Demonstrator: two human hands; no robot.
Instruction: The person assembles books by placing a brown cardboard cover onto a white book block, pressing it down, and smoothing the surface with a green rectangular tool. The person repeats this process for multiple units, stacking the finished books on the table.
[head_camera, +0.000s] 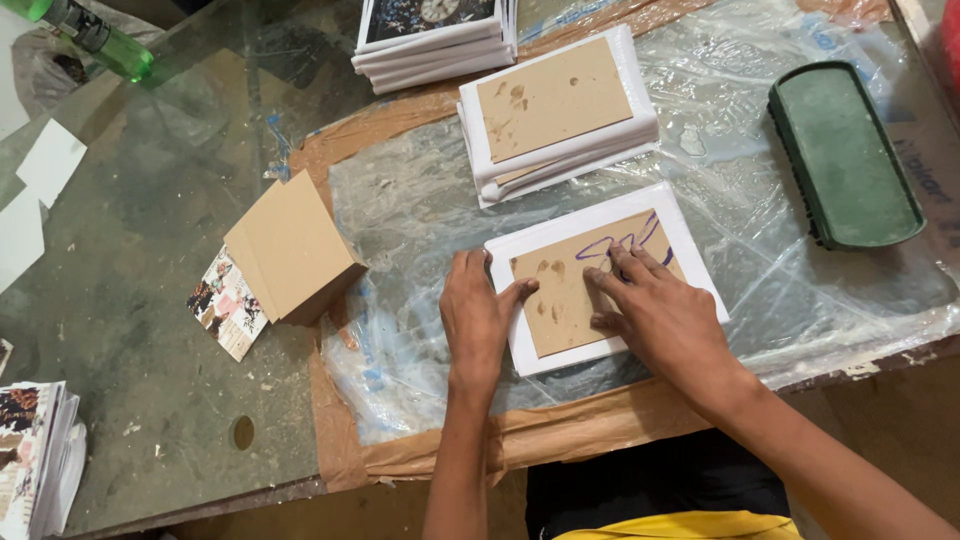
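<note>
Two hands are pressing flat on a white-edged board (560, 310) lying on plastic sheet (420, 330) at the near worktop edge: left hand (475, 318) spread on its left border, right hand (655, 310) spread over purple scribble (615, 242). Behind is sitting a board stack (555, 110); green tray (845, 155) is lying at right; cardboard box (290, 250) at left.

green bottle (95, 40) and printed stack (35, 455) cut by frame edges.
</note>
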